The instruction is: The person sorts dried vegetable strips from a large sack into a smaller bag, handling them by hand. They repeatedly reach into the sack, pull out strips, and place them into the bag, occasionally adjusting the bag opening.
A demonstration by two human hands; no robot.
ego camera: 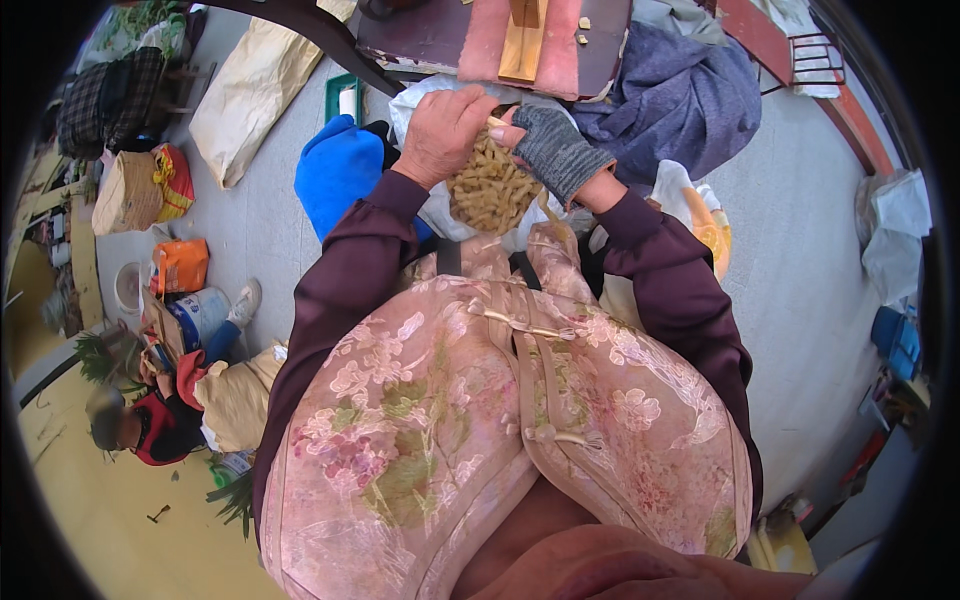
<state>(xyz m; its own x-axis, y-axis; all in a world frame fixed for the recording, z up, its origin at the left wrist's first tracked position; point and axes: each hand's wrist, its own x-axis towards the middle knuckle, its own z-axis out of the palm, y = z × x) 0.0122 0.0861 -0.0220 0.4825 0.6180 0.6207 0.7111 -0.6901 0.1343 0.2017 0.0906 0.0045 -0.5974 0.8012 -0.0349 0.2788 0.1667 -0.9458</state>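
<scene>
A small pale piece point(495, 121), its kind hard to tell, is pinched between my two hands. My left hand point(448, 133) is bare, with its fingers curled around one end. On my right hand point(551, 150) is a grey knitted fingerless glove, and its thumb presses against the other end. Directly beneath both hands, an open white bag point(439, 206) holds a heap of short, yellowish-brown pieces point(491, 187) resembling cut dried roots. A thin strip hangs at the heap's right side. My fingertips are partly hidden.
Beyond the bag stands a dark seat point(420, 37), with a pink cloth point(480, 56) and a wooden block point(519, 56) on it. A blue cloth bundle point(337, 176) lies left, a grey-blue cloth point(675, 97) right. Another person point(161, 427) sits at the left near a bucket point(199, 311).
</scene>
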